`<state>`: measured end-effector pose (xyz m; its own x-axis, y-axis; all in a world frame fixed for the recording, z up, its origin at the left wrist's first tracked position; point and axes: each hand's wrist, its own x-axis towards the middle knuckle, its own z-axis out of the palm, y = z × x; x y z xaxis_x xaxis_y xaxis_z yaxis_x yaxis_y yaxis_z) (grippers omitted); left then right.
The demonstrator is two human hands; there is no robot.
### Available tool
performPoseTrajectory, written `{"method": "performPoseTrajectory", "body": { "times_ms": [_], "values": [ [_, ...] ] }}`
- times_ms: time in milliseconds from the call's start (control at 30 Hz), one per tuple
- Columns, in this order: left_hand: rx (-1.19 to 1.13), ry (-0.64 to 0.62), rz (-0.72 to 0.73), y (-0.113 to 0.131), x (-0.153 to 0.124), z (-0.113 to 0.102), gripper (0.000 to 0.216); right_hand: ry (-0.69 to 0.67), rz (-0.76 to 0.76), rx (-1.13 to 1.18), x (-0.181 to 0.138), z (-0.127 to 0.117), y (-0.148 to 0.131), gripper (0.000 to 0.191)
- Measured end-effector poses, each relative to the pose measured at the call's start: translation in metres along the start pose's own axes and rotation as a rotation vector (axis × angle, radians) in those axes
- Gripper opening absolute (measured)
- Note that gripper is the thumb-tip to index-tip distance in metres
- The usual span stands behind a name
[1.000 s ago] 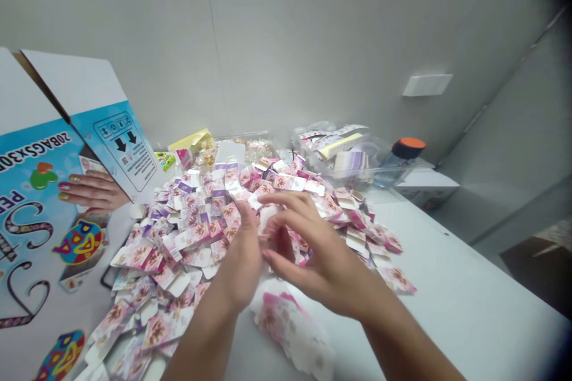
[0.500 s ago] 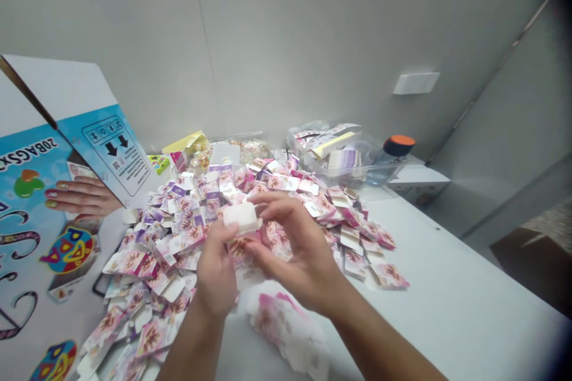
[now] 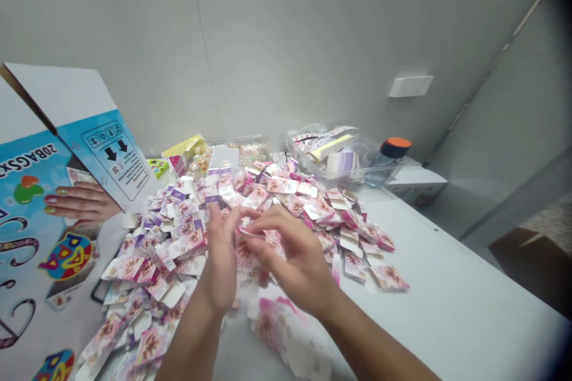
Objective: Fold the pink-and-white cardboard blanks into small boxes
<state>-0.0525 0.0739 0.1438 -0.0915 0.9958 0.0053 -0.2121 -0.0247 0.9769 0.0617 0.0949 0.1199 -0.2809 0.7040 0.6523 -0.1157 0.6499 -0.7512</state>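
My left hand (image 3: 221,262) and my right hand (image 3: 290,256) meet above a big pile of flat pink-and-white printed carton blanks (image 3: 187,232) on a white table (image 3: 447,303). Between the fingers of both hands is one small pink carton blank (image 3: 246,242), partly hidden by my fingers. A stack of similar pink blanks (image 3: 286,327) lies just below my wrists, near the table's front.
A large blue-and-white printed cardboard box (image 3: 49,202) stands at the left; another person's hand (image 3: 78,202) with painted nails rests on it. Behind the pile are a clear plastic tub (image 3: 339,158) of packets, an orange-lidded jar (image 3: 391,152) and a white box (image 3: 417,181).
A second ago my hands were reaching into the pile. Then they lifted a small carton with a white flap up. Now the flap is down and my fingers close around it.
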Motion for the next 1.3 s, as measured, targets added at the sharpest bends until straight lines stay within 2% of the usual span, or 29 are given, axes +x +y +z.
{"method": "performPoseTrajectory", "body": {
  "times_ms": [67,133,300,367,433,500,633,733,767,800,833,867,933,1000,1033,1100,1167,1233,1300],
  "values": [
    [0.090,-0.002,-0.023,-0.002,-0.001,-0.003,0.070,-0.031,0.239,0.263,0.002,-0.003,0.001,0.010],
    [0.143,0.004,-0.008,-0.004,-0.001,-0.005,0.070,-0.082,0.345,0.430,0.006,-0.007,0.003,0.013],
    [0.137,-0.080,-0.007,-0.003,0.001,-0.005,0.071,-0.179,0.326,0.605,0.010,-0.013,0.005,0.012],
    [0.118,-0.118,-0.014,-0.001,0.001,-0.005,0.069,-0.182,0.296,0.582,0.008,-0.011,0.004,0.012],
    [0.081,-0.140,-0.044,0.002,0.001,-0.005,0.068,-0.135,0.246,0.456,0.006,-0.007,0.002,0.008],
    [0.041,-0.107,-0.066,0.004,0.001,-0.006,0.066,-0.100,0.185,0.295,0.003,0.000,0.000,0.009],
    [0.073,0.118,0.080,0.002,0.006,-0.012,0.046,-0.028,0.057,-0.057,-0.004,0.014,0.005,0.032],
    [0.322,0.359,0.198,-0.004,0.019,-0.026,0.035,0.069,-0.068,-0.580,-0.004,0.013,0.011,0.032],
    [0.457,0.475,0.253,-0.006,0.024,-0.032,0.041,0.031,-0.069,-0.727,-0.003,0.009,0.011,0.028],
    [0.600,0.584,0.319,-0.008,0.030,-0.039,0.052,-0.060,-0.037,-0.822,-0.001,0.003,0.011,0.024],
    [0.731,0.657,0.374,-0.009,0.035,-0.046,0.064,-0.212,0.021,-0.867,0.000,-0.002,0.010,0.020],
    [0.828,0.682,0.401,-0.010,0.038,-0.053,0.073,-0.404,0.098,-0.884,0.002,-0.007,0.008,0.018],
    [0.906,0.643,0.383,-0.010,0.043,-0.063,0.077,-0.774,0.270,-0.922,0.002,-0.010,0.005,0.022],
    [0.866,0.591,0.337,-0.010,0.044,-0.067,0.070,-1.017,0.396,-1.011,-0.003,0.000,0.004,0.028],
    [0.837,0.577,0.329,-0.010,0.043,-0.067,0.066,-1.091,0.427,-1.057,-0.007,0.010,0.005,0.031],
    [0.800,0.565,0.333,-0.008,0.040,-0.065,0.059,-1.145,0.422,-1.100,-0.017,0.031,0.007,0.034],
    [0.796,0.560,0.342,-0.006,0.036,-0.063,0.056,-1.155,0.394,-1.126,-0.027,0.049,0.009,0.021],
    [0.798,0.566,0.347,-0.003,0.033,-0.061,0.053,-1.172,0.366,-1.130,-0.031,0.057,0.012,0.019],
    [0.782,0.579,0.350,0.000,0.031,-0.061,0.050,-1.209,0.341,-1.097,-0.030,0.055,0.015,0.016]
  ]
}}
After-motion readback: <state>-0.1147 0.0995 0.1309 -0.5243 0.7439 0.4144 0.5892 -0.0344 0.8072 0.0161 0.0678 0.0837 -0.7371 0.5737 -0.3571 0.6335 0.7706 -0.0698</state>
